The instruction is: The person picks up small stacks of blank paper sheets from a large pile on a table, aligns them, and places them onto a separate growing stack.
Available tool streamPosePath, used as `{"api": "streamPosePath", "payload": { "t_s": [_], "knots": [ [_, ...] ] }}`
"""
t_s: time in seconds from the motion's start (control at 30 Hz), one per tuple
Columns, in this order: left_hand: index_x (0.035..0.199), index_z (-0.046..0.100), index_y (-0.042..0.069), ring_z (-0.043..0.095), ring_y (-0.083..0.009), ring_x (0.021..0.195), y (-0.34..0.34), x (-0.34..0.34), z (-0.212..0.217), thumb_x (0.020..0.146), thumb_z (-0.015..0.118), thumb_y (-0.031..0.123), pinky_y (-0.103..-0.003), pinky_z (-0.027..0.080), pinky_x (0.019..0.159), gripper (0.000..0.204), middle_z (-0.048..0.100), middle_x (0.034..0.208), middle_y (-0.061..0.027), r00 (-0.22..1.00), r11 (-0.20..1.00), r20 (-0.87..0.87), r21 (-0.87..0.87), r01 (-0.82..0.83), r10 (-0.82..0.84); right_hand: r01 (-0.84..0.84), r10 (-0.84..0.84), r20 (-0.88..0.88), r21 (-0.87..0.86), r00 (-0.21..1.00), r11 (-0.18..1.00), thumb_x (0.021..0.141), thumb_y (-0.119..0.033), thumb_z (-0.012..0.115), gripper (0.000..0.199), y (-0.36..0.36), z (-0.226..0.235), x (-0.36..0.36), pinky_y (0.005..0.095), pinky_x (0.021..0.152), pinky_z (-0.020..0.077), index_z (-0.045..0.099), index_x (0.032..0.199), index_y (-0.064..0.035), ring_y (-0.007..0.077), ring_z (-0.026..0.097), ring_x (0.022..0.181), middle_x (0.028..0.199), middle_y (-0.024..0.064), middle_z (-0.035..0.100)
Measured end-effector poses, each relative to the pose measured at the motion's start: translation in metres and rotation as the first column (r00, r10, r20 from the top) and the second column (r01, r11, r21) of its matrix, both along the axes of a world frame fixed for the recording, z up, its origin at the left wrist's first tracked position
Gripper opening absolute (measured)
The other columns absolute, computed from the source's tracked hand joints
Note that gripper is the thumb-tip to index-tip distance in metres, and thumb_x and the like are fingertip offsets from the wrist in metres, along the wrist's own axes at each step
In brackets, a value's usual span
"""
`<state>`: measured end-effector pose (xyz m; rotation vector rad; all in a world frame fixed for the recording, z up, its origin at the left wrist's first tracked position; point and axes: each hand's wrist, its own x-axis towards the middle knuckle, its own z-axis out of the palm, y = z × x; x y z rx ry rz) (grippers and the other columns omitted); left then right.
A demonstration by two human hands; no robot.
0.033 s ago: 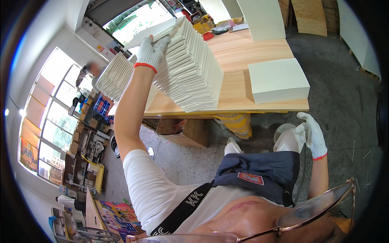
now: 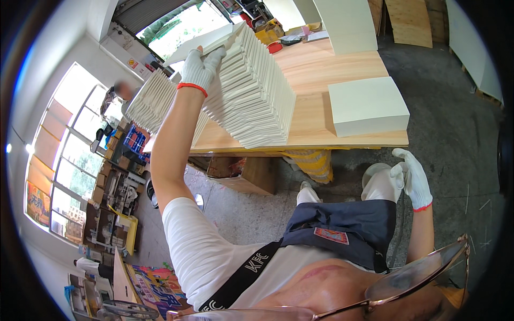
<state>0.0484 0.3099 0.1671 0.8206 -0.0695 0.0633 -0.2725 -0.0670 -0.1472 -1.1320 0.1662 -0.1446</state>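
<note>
My left hand (image 2: 197, 70), in a white knit glove with a red cuff, reaches up to the top of a tall stack of white folded paper sheets (image 2: 254, 91). Its fingers grip the upper near edge of this stack, one fingertip showing bare; part of the grip is hidden. Folded layers show all down the stack's side. Low at my right side, by my leg, hangs my right hand (image 2: 415, 179), gloved likewise, its fingers loosely bent and apart with nothing in them. A low block of flat white sheets (image 2: 369, 104) lies on the right of the wooden table (image 2: 313, 120).
Another folded white stack (image 2: 152, 99) stands left of the tall one. A tall white block (image 2: 347, 27) rises at the table's far side, near a red round object (image 2: 274, 47). Beneath the table sits a cardboard box (image 2: 249, 174). Another person (image 2: 122, 92) is at the far left.
</note>
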Motion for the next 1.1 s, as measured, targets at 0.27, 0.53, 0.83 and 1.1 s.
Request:
{"api": "streamPosePath", "payload": {
  "t_s": [0.27, 0.53, 0.83, 1.1],
  "knots": [
    [0.129, 0.035, -0.006, 0.049, -0.0532, 0.120, -0.005, -0.006, -0.003, 0.101, 0.045, 0.014, -0.058, 0.055, 0.091, 0.036, 0.048, 0.129, -0.0316, 1.000, 0.999, -0.009, 0.028, -0.021, 0.022, -0.018, 0.018, 0.013, 0.035, 1.000, 0.999, 0.101, -0.039, 0.046, 0.045, 0.000, -0.001, 0.002, 0.0218, 0.043, 0.0396, 0.054, 0.124, -0.0012, 0.0100, 0.051, 0.045, 0.071, 0.0106, 0.066],
    [0.133, 0.026, -0.016, 0.049, -0.0506, 0.122, 0.035, 0.006, 0.007, 0.103, 0.039, 0.024, -0.053, 0.051, 0.099, 0.051, 0.043, 0.132, -0.0382, 0.943, 0.950, -0.125, -0.075, 0.302, -0.309, 0.001, -0.001, 0.004, 0.020, 1.000, 1.000, 0.101, -0.041, 0.044, 0.046, 0.000, -0.011, 0.006, 0.0219, 0.039, 0.0344, 0.053, 0.125, -0.0030, 0.0099, 0.048, 0.042, 0.068, 0.0091, 0.064],
    [0.146, 0.020, -0.005, 0.043, -0.0477, 0.130, 0.027, -0.117, -0.029, 0.100, 0.050, 0.024, -0.061, 0.039, 0.107, 0.062, 0.036, 0.143, -0.0345, 0.893, 0.911, 0.248, -0.079, 0.405, -0.376, 0.065, -0.066, -0.022, -0.030, 0.998, 0.997, 0.101, -0.039, 0.045, 0.042, -0.010, -0.026, 0.008, 0.0239, 0.040, 0.0359, 0.055, 0.123, -0.0044, 0.0111, 0.051, 0.046, 0.069, 0.0087, 0.064],
    [0.128, 0.059, 0.004, 0.059, -0.0295, 0.120, -0.116, -0.136, -0.149, 0.085, 0.061, 0.004, -0.037, 0.043, 0.104, 0.042, 0.062, 0.127, -0.0177, 0.417, 0.376, 0.514, 0.849, -0.371, -0.750, 0.536, -0.518, 0.175, -0.452, 0.837, 0.713, 0.099, -0.031, 0.055, 0.030, -0.077, -0.014, 0.068, 0.0227, 0.080, 0.0467, 0.064, 0.118, -0.0092, 0.0082, 0.059, 0.090, 0.096, 0.0014, 0.065]
  ]
}}
